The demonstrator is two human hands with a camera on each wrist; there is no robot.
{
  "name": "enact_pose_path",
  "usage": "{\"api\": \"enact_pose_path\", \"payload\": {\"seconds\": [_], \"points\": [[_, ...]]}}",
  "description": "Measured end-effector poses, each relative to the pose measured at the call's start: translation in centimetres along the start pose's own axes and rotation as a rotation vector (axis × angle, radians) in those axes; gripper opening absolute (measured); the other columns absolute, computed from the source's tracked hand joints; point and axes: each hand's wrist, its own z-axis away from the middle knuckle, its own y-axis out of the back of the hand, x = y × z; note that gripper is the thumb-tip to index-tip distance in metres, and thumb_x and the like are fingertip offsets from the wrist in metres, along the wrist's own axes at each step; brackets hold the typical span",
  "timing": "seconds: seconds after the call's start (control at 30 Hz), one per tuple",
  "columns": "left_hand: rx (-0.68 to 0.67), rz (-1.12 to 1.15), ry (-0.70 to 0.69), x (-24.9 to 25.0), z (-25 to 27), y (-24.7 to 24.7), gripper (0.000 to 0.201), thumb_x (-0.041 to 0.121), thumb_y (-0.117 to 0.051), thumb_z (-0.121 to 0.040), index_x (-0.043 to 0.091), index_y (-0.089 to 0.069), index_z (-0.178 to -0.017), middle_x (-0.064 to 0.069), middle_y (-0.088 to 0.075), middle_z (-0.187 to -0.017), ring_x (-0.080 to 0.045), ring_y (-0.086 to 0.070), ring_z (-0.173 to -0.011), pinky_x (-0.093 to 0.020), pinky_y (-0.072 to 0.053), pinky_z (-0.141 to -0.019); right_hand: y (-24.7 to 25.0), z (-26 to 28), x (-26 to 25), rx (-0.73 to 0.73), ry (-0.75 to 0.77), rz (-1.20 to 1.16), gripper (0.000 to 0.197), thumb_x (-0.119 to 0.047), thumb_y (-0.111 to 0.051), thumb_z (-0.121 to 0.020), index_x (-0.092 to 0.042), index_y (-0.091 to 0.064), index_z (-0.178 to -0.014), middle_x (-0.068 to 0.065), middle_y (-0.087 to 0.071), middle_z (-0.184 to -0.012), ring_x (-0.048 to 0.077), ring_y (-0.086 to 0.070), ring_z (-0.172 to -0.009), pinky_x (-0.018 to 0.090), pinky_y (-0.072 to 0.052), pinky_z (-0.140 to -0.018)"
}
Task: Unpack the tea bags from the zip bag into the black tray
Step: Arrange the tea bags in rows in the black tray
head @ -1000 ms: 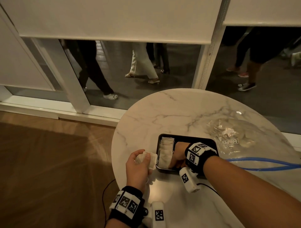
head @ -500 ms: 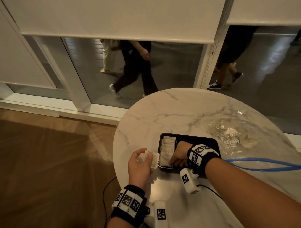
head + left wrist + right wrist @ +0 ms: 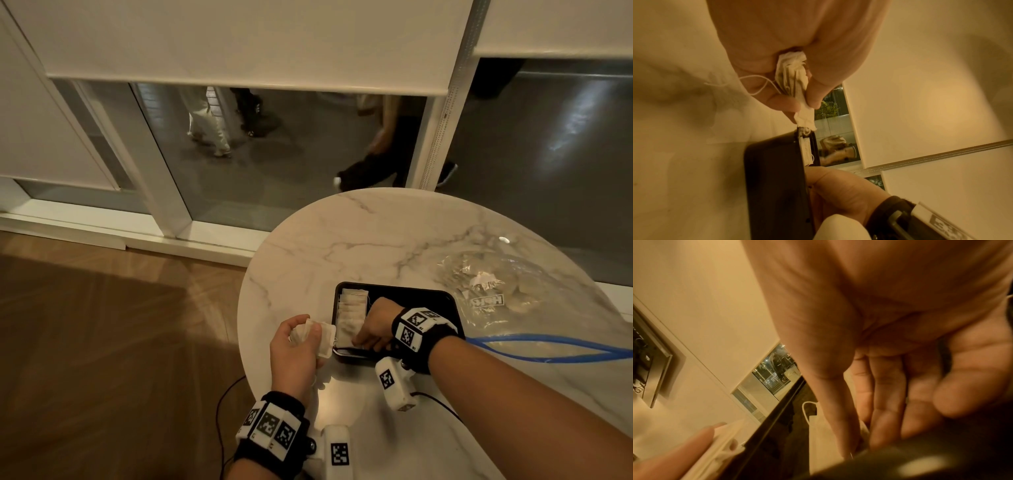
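Note:
The black tray (image 3: 414, 294) sits on the marble table with a row of white tea bags (image 3: 352, 310) along its left side. My right hand (image 3: 363, 341) reaches into the tray's near left corner. In the right wrist view its thumb and fingers (image 3: 885, 421) pinch a tea bag (image 3: 823, 443) at the near end of the row. My left hand (image 3: 310, 330) hovers just left of the tray, gripping a small bunch of tea bags (image 3: 793, 76) with strings dangling. The clear zip bag (image 3: 489, 287) lies crumpled right of the tray, with tea bags inside.
A blue cable (image 3: 548, 353) runs across the round table (image 3: 342, 246) from the right. The table's left edge is close to my left hand, with wooden floor (image 3: 102, 342) below. Passers-by move behind the window (image 3: 274, 154).
My right hand has shifted slightly toward the near end of the tea bag row in the tray. The left hand keeps its bunch in the same place.

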Motion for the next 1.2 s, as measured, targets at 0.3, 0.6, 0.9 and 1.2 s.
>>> {"api": "enact_pose_path", "payload": {"seconds": [0.3,0.6,0.9,1.2], "points": [[0.011,0.012,-0.016,0.4,0.3,0.0,0.019,0.017,-0.069,-0.095,0.022,-0.065,-0.114,-0.022,-0.071,-0.099,-0.019,-0.059,-0.049,-0.025,-0.044,-0.038,1.1,0.8,-0.1,0.025,-0.004,-0.032,0.023,-0.020,-0.081,-0.083,-0.002,-0.071,-0.094,0.005,-0.072,-0.073,0.011,-0.060,-0.043,0.016,-0.041,-0.036],[-0.026,0.102,-0.072,1.8,1.0,-0.7,0.021,0.012,-0.074,-0.092,0.023,-0.068,-0.109,-0.012,-0.068,-0.112,-0.024,-0.070,-0.081,-0.030,-0.059,-0.062,3.1,3.6,0.4,0.175,0.172,-0.315,0.029,-0.037,-0.070,-0.091,-0.010,-0.071,-0.100,0.005,-0.078,-0.080,0.014,-0.061,-0.061,0.025,-0.047,-0.055],[-0.094,0.204,-0.113,3.5,2.9,-2.7,0.026,0.011,-0.073,-0.091,0.020,-0.065,-0.114,-0.021,-0.072,-0.110,-0.028,-0.071,-0.081,-0.030,-0.058,-0.061,1.6,8.8,0.6,0.054,0.506,-0.445,0.023,-0.028,-0.084,-0.080,-0.009,-0.075,-0.090,0.013,-0.076,-0.084,0.013,-0.069,-0.070,0.023,-0.055,-0.061],[-0.134,0.258,-0.073,4.0,3.5,-3.0,0.017,0.022,-0.056,-0.103,0.016,-0.066,-0.115,-0.012,-0.070,-0.116,-0.022,-0.073,-0.089,-0.031,-0.058,-0.063,2.0,8.8,1.2,0.116,0.522,-0.597,0.017,-0.015,-0.078,-0.086,-0.002,-0.069,-0.093,0.019,-0.072,-0.085,0.021,-0.068,-0.072,0.030,-0.057,-0.061]]}}
